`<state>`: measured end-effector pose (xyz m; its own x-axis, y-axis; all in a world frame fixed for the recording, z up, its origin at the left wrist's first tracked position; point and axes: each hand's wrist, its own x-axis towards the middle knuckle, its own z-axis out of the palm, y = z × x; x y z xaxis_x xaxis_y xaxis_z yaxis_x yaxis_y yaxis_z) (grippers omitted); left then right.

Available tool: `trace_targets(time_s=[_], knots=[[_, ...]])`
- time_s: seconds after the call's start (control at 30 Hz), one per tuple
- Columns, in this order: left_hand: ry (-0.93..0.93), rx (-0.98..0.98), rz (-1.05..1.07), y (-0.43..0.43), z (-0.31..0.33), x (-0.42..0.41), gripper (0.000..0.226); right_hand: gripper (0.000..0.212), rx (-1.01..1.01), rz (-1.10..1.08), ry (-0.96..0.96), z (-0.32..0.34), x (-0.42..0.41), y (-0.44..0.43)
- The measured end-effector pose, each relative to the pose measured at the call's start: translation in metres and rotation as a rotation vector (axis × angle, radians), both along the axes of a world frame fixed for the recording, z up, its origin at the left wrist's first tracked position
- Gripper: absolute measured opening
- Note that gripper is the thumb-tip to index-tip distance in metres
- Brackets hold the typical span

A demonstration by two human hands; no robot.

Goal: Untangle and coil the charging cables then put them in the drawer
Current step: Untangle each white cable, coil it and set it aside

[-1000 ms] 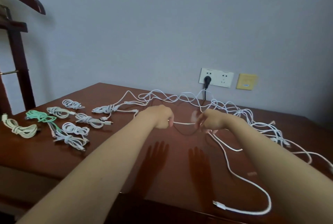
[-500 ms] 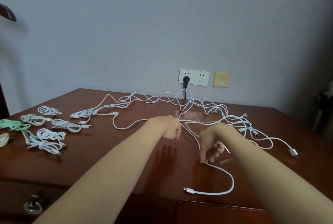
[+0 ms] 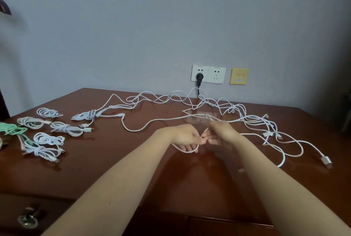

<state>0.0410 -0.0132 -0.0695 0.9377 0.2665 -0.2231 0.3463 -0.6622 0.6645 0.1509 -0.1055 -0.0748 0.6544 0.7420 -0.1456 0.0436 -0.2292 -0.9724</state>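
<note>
The left hand (image 3: 187,137) holds in its grip a loop of the white cable (image 3: 188,152). The right hand (image 3: 222,131) is blurred, so I cannot tell its grip. Best, I think, is to wind even loops and draw slack gently from the tangle (image 3: 245,116) at two o'clock on the worktop (image 3: 114,169).

Long white cables (image 3: 207,103) lie in a loose tangle across the far and right side of the table. One cable loop (image 3: 187,151) hangs from the left hand (image 3: 187,137) near the middle. Small coiled bundles (image 3: 66,128) sit apart on the left, most of them white. The green bundle (image 3: 11,129) is at the far left.
</note>
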Motion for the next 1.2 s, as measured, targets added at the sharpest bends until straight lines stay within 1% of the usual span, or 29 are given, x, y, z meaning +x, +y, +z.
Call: trace_targets(time_s=[0.03, 0.1, 0.13, 0.17, 0.2, 0.23, 0.27, 0.33, 0.37, 0.4, 0.43, 0.47, 0.5, 0.53, 0.6, 0.63, 0.67, 0.7, 0.77, 0.87, 1.0, 1.1, 1.2], knots=[[-0.044, -0.034, 0.019, 0.003, -0.004, 0.001, 0.015, 0.025, 0.054, -0.03, 0.009, 0.0, 0.001, 0.002], [-0.113, -0.093, 0.075, 0.007, -0.012, 0.004, 0.018, 0.026, 0.106, -0.1, -0.037, -0.004, 0.003, 0.007], [-0.13, -0.112, 0.106, 0.008, -0.015, 0.004, 0.019, 0.022, 0.126, -0.136, -0.067, -0.007, 0.003, 0.009], [-0.143, -0.131, 0.145, 0.008, -0.017, 0.006, 0.021, 0.014, 0.148, -0.178, -0.096, -0.012, 0.004, 0.012], [-0.157, -0.155, 0.184, 0.009, -0.019, 0.008, 0.023, 0.007, 0.146, -0.226, -0.182, -0.019, 0.006, 0.014], [-0.166, -0.189, 0.223, 0.009, -0.02, 0.012, 0.026, 0.013, 0.119, -0.254, -0.335, -0.025, 0.009, 0.014], [-0.17, -0.238, 0.261, 0.01, -0.02, 0.017, 0.028, 0.019, 0.065, -0.228, -0.548, -0.031, 0.012, 0.014], [-0.146, -0.365, 0.338, 0.011, -0.017, 0.024, 0.029, 0.031, -0.047, -0.092, -0.931, -0.042, 0.016, 0.012], [-0.156, -0.435, 0.355, 0.011, -0.017, 0.026, 0.03, 0.033, -0.093, -0.058, -1.059, -0.044, 0.015, 0.011], [-0.221, -0.518, 0.347, 0.013, -0.019, 0.027, 0.031, 0.03, -0.09, -0.056, -1.179, -0.046, 0.014, 0.011], [-0.325, -0.622, 0.325, 0.017, -0.023, 0.028, 0.032, 0.023, -0.058, -0.068, -1.276, -0.047, 0.013, 0.013], [-0.437, -0.741, 0.306, 0.021, -0.027, 0.029, 0.032, 0.016, -0.014, -0.108, -1.334, -0.048, 0.014, 0.016], [-0.538, -0.873, 0.302, 0.024, -0.03, 0.029, 0.032, 0.016, 0.026, -0.142, -1.354, -0.047, 0.016, 0.018], [-0.631, -1.013, 0.314, 0.028, -0.033, 0.028, 0.031, 0.021, 0.042, -0.147, -1.339, -0.046, 0.019, 0.021], [-0.794, -1.267, 0.352, 0.035, -0.033, 0.031, 0.03, 0.029, 0.025, -0.083, -1.262, -0.043, 0.024, 0.025], [-0.865, -1.356, 0.374, 0.038, -0.031, 0.031, 0.03, 0.029, 0.011, -0.049, -1.232, -0.043, 0.026, 0.027], [-0.927, -1.399, 0.402, 0.041, -0.03, 0.031, 0.031, 0.028, 0.011, -0.038, -1.213, -0.044, 0.027, 0.028], [-0.974, -1.401, 0.438, 0.046, -0.03, 0.031, 0.031, 0.028, 0.031, -0.041, -1.189, -0.045, 0.028, 0.029], [-1.019, -1.341, 0.496, 0.053, -0.031, 0.03, 0.03, 0.027, 0.116, -0.095, -1.121, -0.044, 0.027, 0.03], [-1.019, -1.271, 0.499, 0.057, -0.033, 0.031, 0.027, 0.024, 0.196, -0.137, -1.023, -0.043, 0.028, 0.031], [-0.897, -1.127, 0.45, 0.054, -0.036, 0.038, 0.033, 0.026, 0.159, -0.125, -1.0, -0.044, 0.03, 0.034], [-0.842, -1.17, 0.419, 0.055, -0.037, 0.042, 0.041, 0.024, 0.081, -0.024, -1.029, -0.046, 0.033, 0.037], [-0.797, -1.19, 0.409, 0.052, -0.036, 0.045, 0.042, 0.025, -0.065, 0.119, -1.078, -0.046, 0.03, 0.038]])
